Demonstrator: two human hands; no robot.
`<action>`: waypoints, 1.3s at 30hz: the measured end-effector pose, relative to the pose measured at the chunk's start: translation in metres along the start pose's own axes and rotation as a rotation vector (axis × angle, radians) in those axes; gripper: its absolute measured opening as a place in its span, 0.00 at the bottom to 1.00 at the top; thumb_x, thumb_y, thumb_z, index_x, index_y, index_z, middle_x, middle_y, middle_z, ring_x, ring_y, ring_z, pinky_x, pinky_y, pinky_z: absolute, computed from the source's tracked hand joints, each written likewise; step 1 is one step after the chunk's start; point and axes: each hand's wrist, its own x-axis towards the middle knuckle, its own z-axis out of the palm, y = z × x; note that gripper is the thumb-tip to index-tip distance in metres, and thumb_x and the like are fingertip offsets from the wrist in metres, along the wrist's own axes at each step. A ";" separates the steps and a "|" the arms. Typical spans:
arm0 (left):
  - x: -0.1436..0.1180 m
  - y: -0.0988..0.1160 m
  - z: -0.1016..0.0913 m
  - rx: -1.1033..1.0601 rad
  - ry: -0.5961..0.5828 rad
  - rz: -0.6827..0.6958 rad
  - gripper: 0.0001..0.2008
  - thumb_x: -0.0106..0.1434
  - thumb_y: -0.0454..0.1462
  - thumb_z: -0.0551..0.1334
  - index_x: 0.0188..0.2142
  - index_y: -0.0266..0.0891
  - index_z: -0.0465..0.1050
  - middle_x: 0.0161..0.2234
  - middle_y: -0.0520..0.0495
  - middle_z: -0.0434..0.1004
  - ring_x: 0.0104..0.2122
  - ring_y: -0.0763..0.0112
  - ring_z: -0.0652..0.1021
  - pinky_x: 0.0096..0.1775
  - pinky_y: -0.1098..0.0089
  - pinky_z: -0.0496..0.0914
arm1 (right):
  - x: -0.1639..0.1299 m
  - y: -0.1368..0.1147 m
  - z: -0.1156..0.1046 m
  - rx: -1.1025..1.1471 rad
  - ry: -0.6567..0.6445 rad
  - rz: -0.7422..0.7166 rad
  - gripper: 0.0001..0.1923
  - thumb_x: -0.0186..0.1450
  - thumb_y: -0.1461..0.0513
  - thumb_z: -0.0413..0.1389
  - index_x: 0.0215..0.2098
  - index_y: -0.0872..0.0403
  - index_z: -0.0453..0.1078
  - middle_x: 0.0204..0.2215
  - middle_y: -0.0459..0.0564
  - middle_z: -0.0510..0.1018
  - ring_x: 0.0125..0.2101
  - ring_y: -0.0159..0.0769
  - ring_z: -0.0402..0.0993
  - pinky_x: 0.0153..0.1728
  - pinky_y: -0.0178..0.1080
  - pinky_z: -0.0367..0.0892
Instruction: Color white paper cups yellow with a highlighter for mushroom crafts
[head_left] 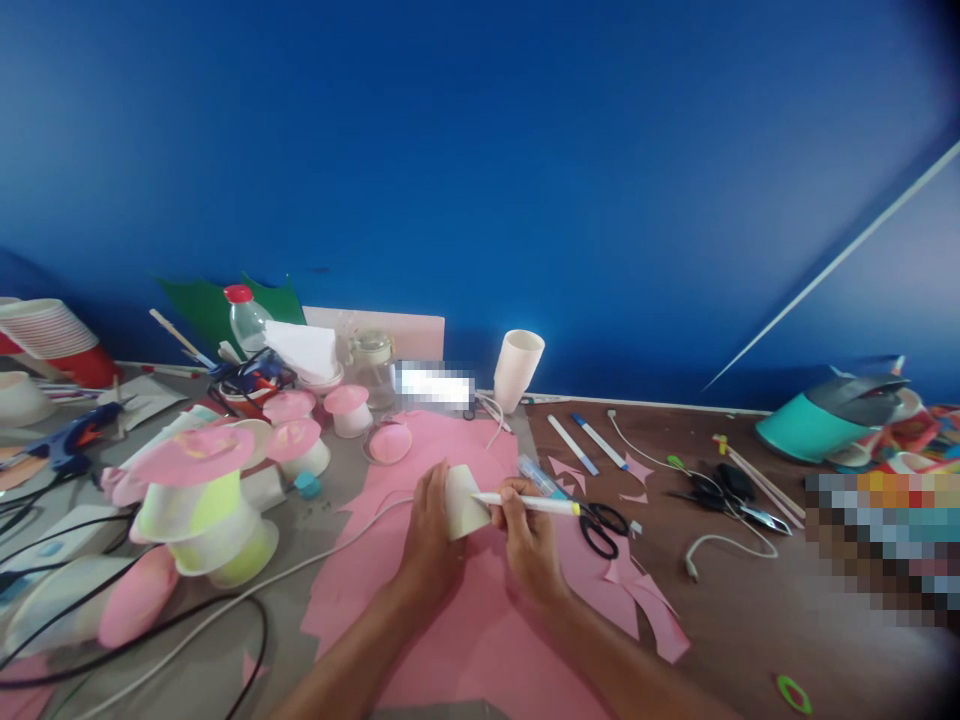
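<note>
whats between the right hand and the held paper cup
The white marker held in the right hand: its tip end spans the gap, reaching the paper cup, in the head view.

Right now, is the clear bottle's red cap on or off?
On: the red cap sits atop the clear bottle.

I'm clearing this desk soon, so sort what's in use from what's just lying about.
In use:
pale cup, held in the left hand
marker, gripped by the right hand, against the cup

Apparently just lying about:
black-handled scissors
green ring
teal container
red-capped bottle
</note>
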 end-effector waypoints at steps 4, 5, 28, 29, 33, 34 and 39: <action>0.000 0.001 -0.001 -0.006 -0.016 -0.003 0.40 0.52 0.28 0.57 0.65 0.39 0.48 0.59 0.33 0.60 0.58 0.48 0.66 0.57 0.45 0.65 | 0.001 0.000 0.000 -0.028 -0.008 -0.023 0.15 0.69 0.52 0.50 0.27 0.51 0.63 0.17 0.39 0.62 0.19 0.30 0.57 0.21 0.34 0.56; 0.001 0.001 -0.002 -0.002 -0.021 -0.007 0.40 0.52 0.27 0.57 0.65 0.38 0.48 0.59 0.32 0.60 0.58 0.48 0.65 0.57 0.45 0.64 | 0.002 0.001 0.000 -0.039 -0.011 -0.028 0.16 0.68 0.52 0.50 0.27 0.51 0.63 0.17 0.39 0.62 0.19 0.30 0.57 0.21 0.34 0.56; 0.001 0.004 -0.005 0.083 -0.023 -0.006 0.37 0.55 0.28 0.55 0.64 0.35 0.46 0.58 0.31 0.62 0.58 0.48 0.66 0.56 0.44 0.65 | 0.000 0.000 0.001 0.039 -0.007 0.042 0.17 0.67 0.51 0.52 0.26 0.51 0.63 0.16 0.39 0.61 0.19 0.30 0.58 0.22 0.34 0.59; 0.001 0.004 -0.005 0.087 -0.018 -0.001 0.37 0.55 0.28 0.55 0.64 0.35 0.46 0.58 0.31 0.62 0.58 0.48 0.67 0.56 0.45 0.66 | -0.001 -0.001 0.002 0.056 -0.005 0.046 0.16 0.67 0.51 0.53 0.26 0.51 0.63 0.16 0.39 0.61 0.19 0.30 0.58 0.22 0.34 0.59; 0.001 0.003 -0.003 0.106 0.010 0.034 0.34 0.57 0.28 0.55 0.63 0.32 0.49 0.57 0.29 0.63 0.56 0.47 0.67 0.55 0.45 0.67 | -0.003 -0.004 0.004 0.133 0.040 0.076 0.17 0.67 0.49 0.53 0.27 0.51 0.63 0.16 0.39 0.62 0.18 0.30 0.58 0.22 0.34 0.58; 0.001 0.003 -0.003 0.107 0.019 0.035 0.33 0.57 0.29 0.55 0.63 0.33 0.49 0.57 0.29 0.63 0.56 0.47 0.68 0.55 0.45 0.67 | -0.004 -0.005 0.004 0.143 0.045 0.085 0.17 0.67 0.48 0.53 0.28 0.51 0.63 0.16 0.39 0.62 0.18 0.29 0.57 0.21 0.34 0.57; 0.002 0.003 -0.001 0.089 0.046 0.004 0.32 0.60 0.30 0.56 0.63 0.35 0.50 0.56 0.31 0.64 0.56 0.49 0.69 0.55 0.45 0.67 | -0.005 -0.008 0.005 0.114 0.032 0.072 0.18 0.66 0.47 0.53 0.26 0.51 0.63 0.16 0.39 0.61 0.17 0.29 0.56 0.20 0.33 0.57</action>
